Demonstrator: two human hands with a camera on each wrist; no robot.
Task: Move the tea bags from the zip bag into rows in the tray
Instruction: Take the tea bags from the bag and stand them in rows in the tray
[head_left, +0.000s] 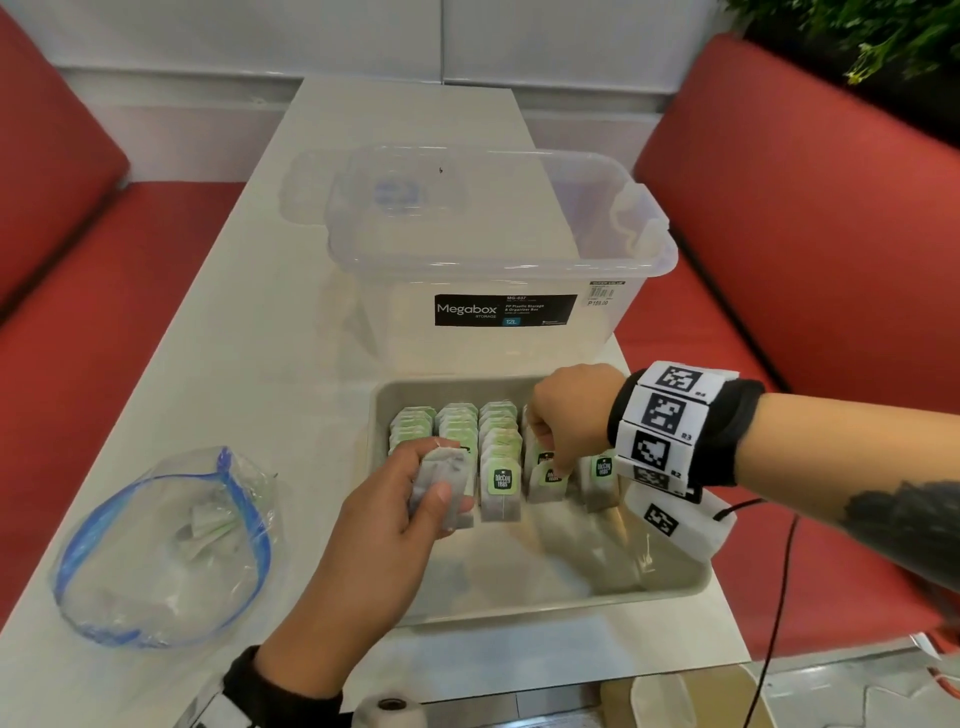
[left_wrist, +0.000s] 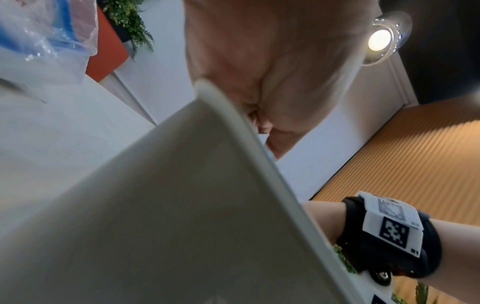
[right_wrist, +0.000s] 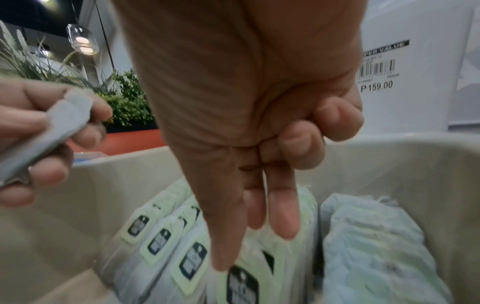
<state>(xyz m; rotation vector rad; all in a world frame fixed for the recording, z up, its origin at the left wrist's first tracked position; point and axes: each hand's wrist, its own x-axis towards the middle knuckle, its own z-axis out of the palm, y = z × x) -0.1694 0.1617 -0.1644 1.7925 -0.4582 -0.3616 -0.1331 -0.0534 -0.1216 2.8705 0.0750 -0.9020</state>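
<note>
A beige tray (head_left: 670, 587) holds several rows of tea bags (head_left: 498, 467) with green tags, standing on edge in its far half. My right hand (head_left: 550, 462) reaches down into the fourth row and pinches a tea bag (head_left: 545, 480) between thumb and two fingers (right_wrist: 281, 218); its other fingers are curled. My left hand (head_left: 441, 488) hovers over the tray's left side and grips a small stack of tea bags (head_left: 439, 480), also seen from the right wrist (right_wrist: 62, 121). The clear zip bag (head_left: 166, 545) lies open at the left with a few tea bags (head_left: 208, 525) inside.
A clear Megabox storage box (head_left: 493, 249) stands right behind the tray. Red benches (head_left: 810, 249) run along both sides of the narrow white table (head_left: 249, 322). A black cable (head_left: 779, 597) hangs off my right wrist. The tray's near half is bare.
</note>
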